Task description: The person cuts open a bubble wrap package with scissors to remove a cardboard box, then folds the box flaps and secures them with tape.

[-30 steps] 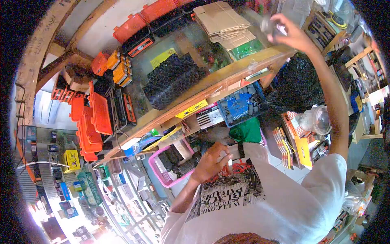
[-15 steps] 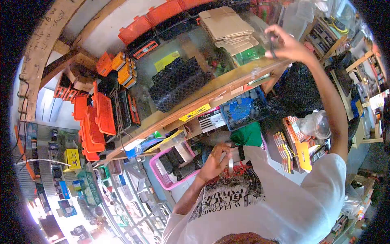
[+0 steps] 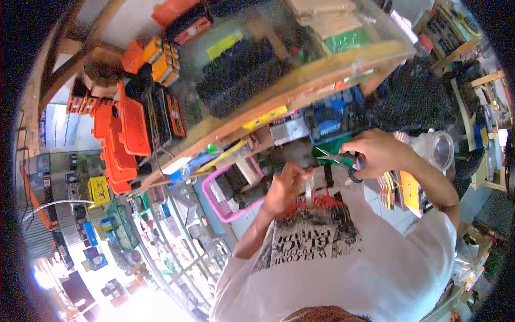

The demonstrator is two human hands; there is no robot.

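A pair of scissors (image 3: 337,158) with dark handles is in my right hand (image 3: 378,154); its blades are parted and point left. My left hand (image 3: 285,189) is closed in front of my chest, its thumb and fingers pinching a narrow pale strip (image 3: 309,193) that hangs against the printed white T-shirt (image 3: 322,263). What the strip is made of, I cannot make out. The scissor blades are apart from the strip, a little above and to the right of my left fingertips.
A wooden-edged glass counter (image 3: 300,75) stands ahead, carrying flattened cardboard (image 3: 324,19), black bubble wrap (image 3: 236,70) and orange cases (image 3: 115,145). Below are a pink basket (image 3: 214,206), a blue crate (image 3: 328,121) and yellow-orange boxes (image 3: 410,190).
My right hand has come down from over the counter's right end to my chest, with the scissors in it. My left hand has shifted slightly, still pinching the strip.
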